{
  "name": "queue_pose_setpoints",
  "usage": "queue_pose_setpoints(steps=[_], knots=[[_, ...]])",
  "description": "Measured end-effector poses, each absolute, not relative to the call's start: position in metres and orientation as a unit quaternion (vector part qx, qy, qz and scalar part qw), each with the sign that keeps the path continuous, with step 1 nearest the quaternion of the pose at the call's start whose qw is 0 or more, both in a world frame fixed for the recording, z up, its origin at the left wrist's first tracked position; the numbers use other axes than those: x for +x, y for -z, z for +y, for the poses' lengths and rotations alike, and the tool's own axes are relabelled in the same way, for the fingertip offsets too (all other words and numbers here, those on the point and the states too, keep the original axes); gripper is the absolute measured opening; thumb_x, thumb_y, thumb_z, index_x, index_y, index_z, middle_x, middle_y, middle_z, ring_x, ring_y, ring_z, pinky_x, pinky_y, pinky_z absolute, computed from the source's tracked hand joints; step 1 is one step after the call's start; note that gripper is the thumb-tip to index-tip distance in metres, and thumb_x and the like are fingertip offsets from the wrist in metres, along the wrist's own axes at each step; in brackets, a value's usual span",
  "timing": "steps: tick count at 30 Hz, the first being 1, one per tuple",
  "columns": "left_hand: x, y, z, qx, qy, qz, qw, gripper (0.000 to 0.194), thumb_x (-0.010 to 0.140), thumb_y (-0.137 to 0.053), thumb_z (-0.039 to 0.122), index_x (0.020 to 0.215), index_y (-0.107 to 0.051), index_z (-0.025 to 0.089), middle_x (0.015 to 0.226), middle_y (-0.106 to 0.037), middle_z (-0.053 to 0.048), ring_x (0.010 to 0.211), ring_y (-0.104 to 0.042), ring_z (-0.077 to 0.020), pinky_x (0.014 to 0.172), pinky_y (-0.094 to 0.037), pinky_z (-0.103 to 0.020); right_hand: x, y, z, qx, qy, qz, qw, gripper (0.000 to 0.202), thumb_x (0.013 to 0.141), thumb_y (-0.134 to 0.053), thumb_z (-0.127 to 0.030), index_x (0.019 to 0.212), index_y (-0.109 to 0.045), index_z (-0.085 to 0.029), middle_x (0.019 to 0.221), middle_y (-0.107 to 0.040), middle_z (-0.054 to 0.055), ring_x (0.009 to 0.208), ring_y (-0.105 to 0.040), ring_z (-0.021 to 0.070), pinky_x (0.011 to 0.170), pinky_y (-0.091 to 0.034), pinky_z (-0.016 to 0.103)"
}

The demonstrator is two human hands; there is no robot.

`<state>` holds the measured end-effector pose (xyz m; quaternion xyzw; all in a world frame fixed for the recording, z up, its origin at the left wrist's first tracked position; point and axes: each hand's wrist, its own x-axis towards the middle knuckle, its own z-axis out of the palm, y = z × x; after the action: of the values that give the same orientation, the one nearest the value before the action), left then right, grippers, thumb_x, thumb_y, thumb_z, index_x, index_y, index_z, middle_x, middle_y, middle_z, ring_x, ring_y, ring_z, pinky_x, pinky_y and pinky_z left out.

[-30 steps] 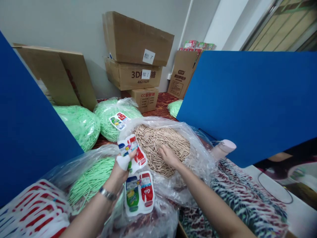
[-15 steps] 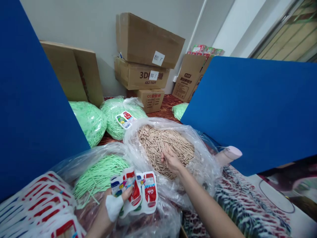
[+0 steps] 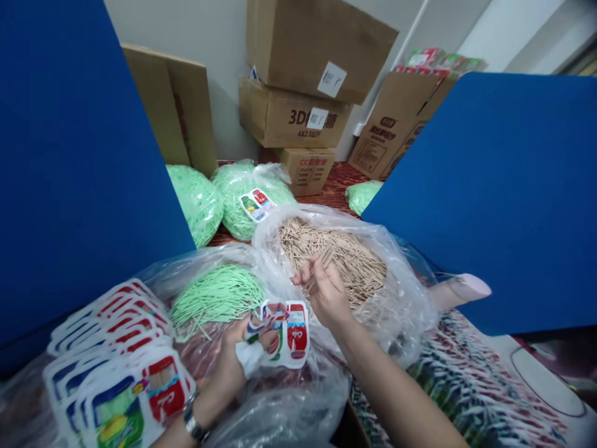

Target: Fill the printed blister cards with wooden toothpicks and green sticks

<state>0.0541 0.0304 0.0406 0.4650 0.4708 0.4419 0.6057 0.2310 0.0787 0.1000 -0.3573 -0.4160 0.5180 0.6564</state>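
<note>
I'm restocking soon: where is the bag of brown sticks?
In the head view, the bag of brown sticks sits centre, right of the green sticks, under the right hand.

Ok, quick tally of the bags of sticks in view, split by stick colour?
Green stick bags: 4: the open one by the left hand, two behind it, one by the right blue panel.
Tan stick bags: 1, under the right hand.
Total: 5
</note>
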Motion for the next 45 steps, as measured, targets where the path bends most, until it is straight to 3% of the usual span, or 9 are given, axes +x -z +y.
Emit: queue_pose_setpoints(steps=[9,14,18,24,28,31,34,39,45], knots=[[0.043,-0.039,0.029,0.567,-0.441,0.488,0.496,0.016,0.073,-0.07,0.027,0.067,-0.058,0.018,0.066,-0.057,0.002,0.062,-0.05,-0.0149,0.057,-0.04,-0.023,0.176,-0.103,0.06,-0.381,-0.346,-0.595,0.617,0.016,0.098,-0.033,-0.037,0.095,-0.044,-0.025,0.078,-0.058,0.001,0.098,-0.057,0.0188,0.096,-0.041,0.044],[0.032,-0.044,0.032,0.625,-0.457,0.48,0.412,0.012,0.077,-0.067,0.022,0.071,-0.058,0.019,0.068,-0.056,0.002,0.063,-0.05,-0.0154,0.061,-0.039,-0.024,0.183,-0.089,0.05,-0.404,-0.323,-0.688,0.509,0.027,0.096,-0.038,-0.041,0.113,-0.048,-0.024,0.129,-0.052,0.01,0.129,-0.039,0.0235,0.107,-0.032,0.046],[0.026,-0.05,0.033,0.671,-0.456,0.469,0.349,0.012,0.077,-0.069,0.018,0.071,-0.058,0.019,0.068,-0.057,0.002,0.063,-0.051,-0.0151,0.061,-0.037,-0.024,0.195,-0.089,0.052,-0.408,-0.312,-0.698,0.5,0.05,0.095,-0.036,-0.048,0.138,-0.032,-0.023,0.141,-0.043,0.012,0.131,-0.039,0.0247,0.109,-0.032,0.045],[0.018,-0.045,0.03,0.659,-0.463,0.466,0.367,0.011,0.075,-0.069,0.017,0.071,-0.06,0.019,0.067,-0.059,0.002,0.061,-0.051,-0.0152,0.061,-0.038,-0.024,0.2,-0.094,0.062,-0.348,-0.238,-0.846,0.327,0.044,0.097,-0.033,-0.041,0.138,-0.039,-0.026,0.127,-0.057,0.01,0.112,-0.055,0.0226,0.096,-0.044,0.041],[0.014,-0.037,0.023,0.646,-0.439,0.478,0.402,0.006,0.073,-0.071,0.018,0.075,-0.066,0.019,0.069,-0.062,0.0,0.064,-0.054,-0.0168,0.064,-0.041,-0.025,0.197,-0.091,0.062,-0.364,-0.224,-0.846,0.32,0.05,0.092,-0.045,-0.047,0.136,-0.043,-0.023,0.123,-0.058,0.012,0.11,-0.056,0.0226,0.09,-0.045,0.036],[0.013,-0.036,0.016,0.651,-0.418,0.468,0.427,0.008,0.073,-0.068,0.017,0.081,-0.068,0.018,0.077,-0.064,-0.002,0.07,-0.056,-0.0184,0.067,-0.043,-0.026,0.189,-0.082,0.061,-0.343,-0.208,-0.872,0.281,0.037,0.088,-0.052,-0.053,0.104,-0.063,-0.022,0.085,-0.067,0.006,0.079,-0.061,0.0189,0.072,-0.045,0.029],[0.007,-0.038,0.012,0.628,-0.399,0.475,0.469,0.014,0.071,-0.069,0.02,0.085,-0.067,0.017,0.077,-0.063,-0.002,0.07,-0.053,-0.0179,0.064,-0.043,-0.025,0.179,-0.069,0.06,-0.327,-0.169,-0.897,0.246,0.034,0.091,-0.048,-0.048,0.077,-0.063,-0.021,0.065,-0.063,0.003,0.064,-0.056,0.0157,0.062,-0.039,0.026],[-0.016,-0.033,0.007,0.61,-0.34,0.448,0.558,0.018,0.082,-0.056,0.029,0.077,-0.067,0.015,0.07,-0.058,-0.001,0.066,-0.049,-0.0161,0.061,-0.04,-0.025,0.169,-0.067,0.055,-0.292,-0.186,-0.908,0.234,0.031,0.094,-0.046,-0.039,0.074,-0.06,-0.02,0.064,-0.061,0.003,0.063,-0.054,0.0153,0.062,-0.037,0.027],[-0.032,-0.016,-0.003,0.596,-0.381,0.53,0.468,0.03,0.072,-0.068,0.028,0.056,-0.045,0.017,0.059,-0.045,0.003,0.056,-0.039,-0.0118,0.053,-0.03,-0.022,0.164,-0.075,0.084,-0.248,-0.397,-0.862,0.194,0.026,0.097,-0.037,-0.032,0.109,-0.058,-0.023,0.095,-0.068,0.004,0.084,-0.063,0.0145,0.071,-0.046,0.026]])
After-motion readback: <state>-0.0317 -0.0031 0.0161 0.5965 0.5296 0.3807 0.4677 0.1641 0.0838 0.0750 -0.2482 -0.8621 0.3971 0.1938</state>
